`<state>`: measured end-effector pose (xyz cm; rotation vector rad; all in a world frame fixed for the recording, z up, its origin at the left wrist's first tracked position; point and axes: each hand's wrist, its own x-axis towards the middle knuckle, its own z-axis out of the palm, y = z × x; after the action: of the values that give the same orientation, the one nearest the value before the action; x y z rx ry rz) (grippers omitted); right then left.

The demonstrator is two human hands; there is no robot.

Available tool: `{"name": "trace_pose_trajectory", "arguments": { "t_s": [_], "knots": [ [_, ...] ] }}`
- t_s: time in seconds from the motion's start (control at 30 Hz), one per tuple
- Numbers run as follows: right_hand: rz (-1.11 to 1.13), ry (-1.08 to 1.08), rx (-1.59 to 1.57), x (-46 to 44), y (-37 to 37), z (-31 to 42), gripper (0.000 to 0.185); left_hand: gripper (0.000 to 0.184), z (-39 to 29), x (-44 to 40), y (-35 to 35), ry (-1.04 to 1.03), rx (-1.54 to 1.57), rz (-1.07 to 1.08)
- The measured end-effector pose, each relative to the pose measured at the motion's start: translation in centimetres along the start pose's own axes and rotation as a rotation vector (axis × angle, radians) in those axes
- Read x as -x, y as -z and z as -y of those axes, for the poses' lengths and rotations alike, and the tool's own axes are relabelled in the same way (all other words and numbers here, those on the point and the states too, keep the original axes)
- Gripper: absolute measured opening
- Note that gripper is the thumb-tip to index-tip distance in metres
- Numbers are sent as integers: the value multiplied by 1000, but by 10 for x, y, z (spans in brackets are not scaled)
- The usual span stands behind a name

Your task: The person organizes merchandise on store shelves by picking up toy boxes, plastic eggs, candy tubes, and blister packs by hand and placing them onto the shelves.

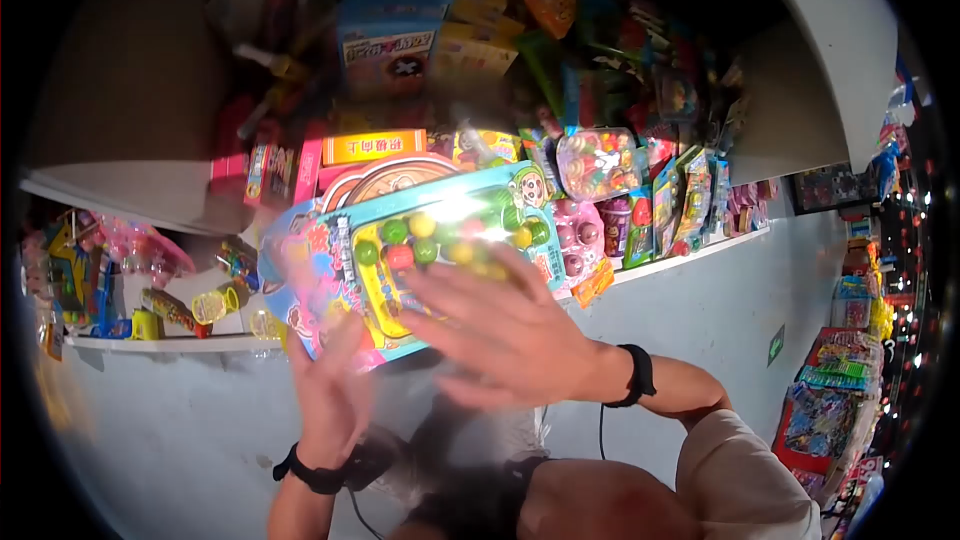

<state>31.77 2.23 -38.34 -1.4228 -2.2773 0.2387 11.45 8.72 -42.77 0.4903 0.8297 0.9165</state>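
A light-blue packaged toy is held up tilted in front of the shelf. Green, yellow and red balls show in a yellow tray behind its shiny clear cover. My left hand grips the pack at its lower left corner, thumb across the front. Over the lower middle of the pack is my right hand, blurred, its fingers stretched out and apart. Whether those fingertips touch the cover I cannot tell. They hide part of the tray. Each wrist wears a black band.
Behind the pack, a shelf is crowded with packaged toys, among them a yellow box and a clear bead case. Small toys, including a yellow cup, stand on the left shelf. More goods line the right side.
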Motion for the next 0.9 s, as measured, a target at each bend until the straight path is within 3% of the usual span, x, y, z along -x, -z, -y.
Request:
{"name": "trace_pose_trajectory", "arguments": {
  "t_s": [0.03,0.1,0.17,0.27,0.3,0.37,0.4,0.47,0.63,0.7,0.73,0.77,0.83,0.9],
  "knots": [
    [-6,-7,5,8,1,-5,67,60,-2,-2,-2,3,-4,9],
    [-396,-261,-224,31,-3,-16,75,58,-7,2,-1,11,8,26],
    [-587,-421,-240,35,-2,-28,86,57,-10,2,1,31,5,16],
    [-567,-701,-959,38,4,-27,89,55,-9,1,5,72,23,48],
    [-520,-883,-1054,44,5,-27,86,55,-9,1,6,85,16,55],
    [-512,-1047,-1521,48,12,-17,76,53,-6,0,8,160,23,96],
    [-531,-1059,-1514,48,15,-14,76,53,-1,-3,11,176,19,107],
    [-497,-1094,-1582,47,19,-8,65,52,12,-9,17,-21,-168,212],
    [-580,-1151,-1587,60,18,-10,60,43,0,-9,-13,36,-139,157],
    [-581,-1184,-1432,90,-7,-24,62,53,-8,-6,-23,32,-425,193],
    [-534,-1109,-1485,94,-11,-32,58,54,-13,1,-33,127,-190,146],
    [-536,-1108,-1480,93,-8,-36,58,54,-21,6,-40,125,-187,150],
    [-418,-1129,-1987,68,11,-31,58,55,-33,15,-45,75,-358,215],
    [-383,-1162,-1943,65,7,-30,58,55,-35,10,-39,16,-366,240]
  ]
}}
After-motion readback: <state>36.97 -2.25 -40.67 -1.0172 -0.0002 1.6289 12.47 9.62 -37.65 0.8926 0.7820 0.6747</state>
